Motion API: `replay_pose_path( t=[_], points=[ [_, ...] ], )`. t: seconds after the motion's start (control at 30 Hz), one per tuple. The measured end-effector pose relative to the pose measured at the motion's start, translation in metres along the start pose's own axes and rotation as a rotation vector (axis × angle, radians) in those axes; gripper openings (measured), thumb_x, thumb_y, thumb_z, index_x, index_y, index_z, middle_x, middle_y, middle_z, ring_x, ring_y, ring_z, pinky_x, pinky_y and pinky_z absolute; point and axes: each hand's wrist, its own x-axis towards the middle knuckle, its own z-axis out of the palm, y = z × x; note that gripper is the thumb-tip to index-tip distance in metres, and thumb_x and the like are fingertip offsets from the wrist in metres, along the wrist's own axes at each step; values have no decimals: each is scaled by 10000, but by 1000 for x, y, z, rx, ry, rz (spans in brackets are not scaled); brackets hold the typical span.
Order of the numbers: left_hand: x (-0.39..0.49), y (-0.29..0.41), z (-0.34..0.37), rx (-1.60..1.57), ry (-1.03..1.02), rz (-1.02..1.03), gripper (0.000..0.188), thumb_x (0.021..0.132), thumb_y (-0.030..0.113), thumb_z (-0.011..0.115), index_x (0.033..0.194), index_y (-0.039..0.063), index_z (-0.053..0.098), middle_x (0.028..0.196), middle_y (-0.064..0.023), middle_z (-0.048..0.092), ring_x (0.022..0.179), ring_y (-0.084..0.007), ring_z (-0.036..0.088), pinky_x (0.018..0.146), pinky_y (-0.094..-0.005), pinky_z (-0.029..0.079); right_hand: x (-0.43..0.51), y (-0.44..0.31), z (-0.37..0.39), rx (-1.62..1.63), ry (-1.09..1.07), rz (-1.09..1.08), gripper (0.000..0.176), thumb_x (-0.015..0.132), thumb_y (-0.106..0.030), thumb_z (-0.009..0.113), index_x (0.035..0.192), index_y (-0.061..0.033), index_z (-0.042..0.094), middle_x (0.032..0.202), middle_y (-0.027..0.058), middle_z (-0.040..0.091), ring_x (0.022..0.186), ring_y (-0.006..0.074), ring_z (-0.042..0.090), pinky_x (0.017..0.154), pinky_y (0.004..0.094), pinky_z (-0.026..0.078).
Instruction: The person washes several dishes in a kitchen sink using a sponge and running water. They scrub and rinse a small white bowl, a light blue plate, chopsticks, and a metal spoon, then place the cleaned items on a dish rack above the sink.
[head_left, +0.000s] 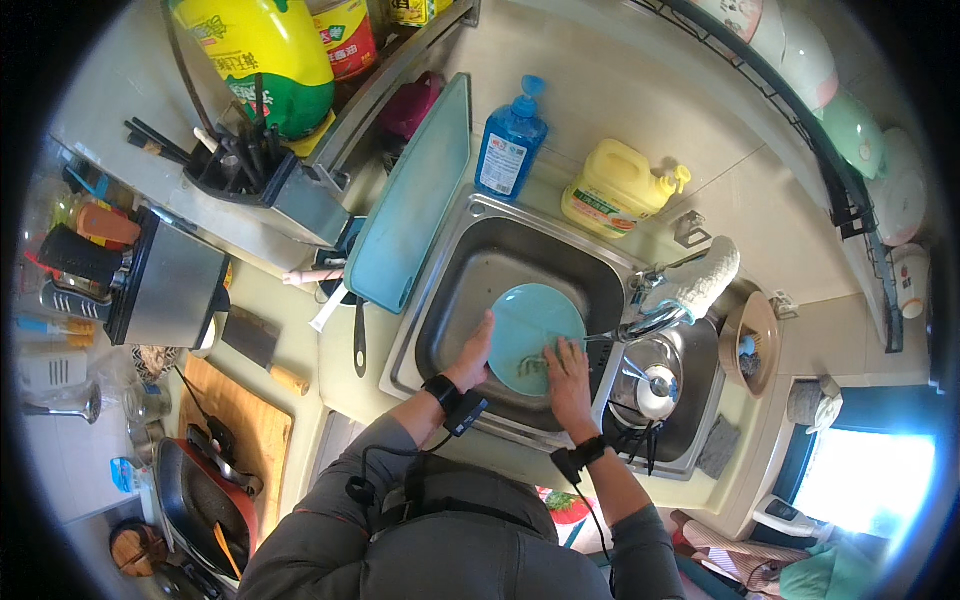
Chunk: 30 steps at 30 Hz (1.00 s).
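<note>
A light blue round plate (525, 319) is tilted over the left basin of a stainless steel sink (469, 259). My left hand (475, 352) grips the plate's left rim, with the thumb up along the edge and the other fingers hidden. My right hand (568, 382) lies with fingers spread on the lower right of the plate's face. A greenish-brown smear or reflection shows beside its fingertips. The chrome faucet (637, 326), its body wrapped in white cloth (709, 279), points at the plate's right side.
A pot with a glass lid (660, 390) sits in the right basin. Behind the sink stand a blue pump bottle (512, 146) and a yellow detergent jug (619, 187). A blue cutting board (416, 202) leans at the left; a cleaver (251, 337) lies farther left. A tan bowl (750, 337) holds brushes.
</note>
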Motion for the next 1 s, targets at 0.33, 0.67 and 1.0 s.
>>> replay_pose_path(
  t=[0.33, 0.67, 1.0],
  points=[
    [1, -14, -16, 107, -130, -37, 683, 904, 597, 283, 1338, 73, 343, 1279, -92, 477, 1150, -205, 471, 961, -384, 395, 69, -17, 44, 74, 132, 115, 478, 845, -134, 490, 1319, -125, 429, 1425, 121, 300, 1299, 426, 236, 1040, 538, 221],
    [3, -15, -11, -6, -55, 5, 454, 920, 384, 489, 1238, 66, 426, 1156, -116, 547, 1036, -220, 551, 867, -364, 462, 18, -47, 18, 439, -108, -152, 592, 803, -290, 610, 1325, -105, 403, 1414, 141, 309, 1294, 403, 258, 1037, 526, 241],
    [29, 6, 34, 560, 23, 112, 555, 777, 104, 520, 1308, 89, 356, 1080, -105, 519, 887, -224, 544, 716, -341, 493, -11, -3, 21, 433, 164, 35, 449, 710, -41, 667, 1139, -13, 536, 1144, 175, 569, 1020, 378, 547, 861, 391, 461]
  ],
)
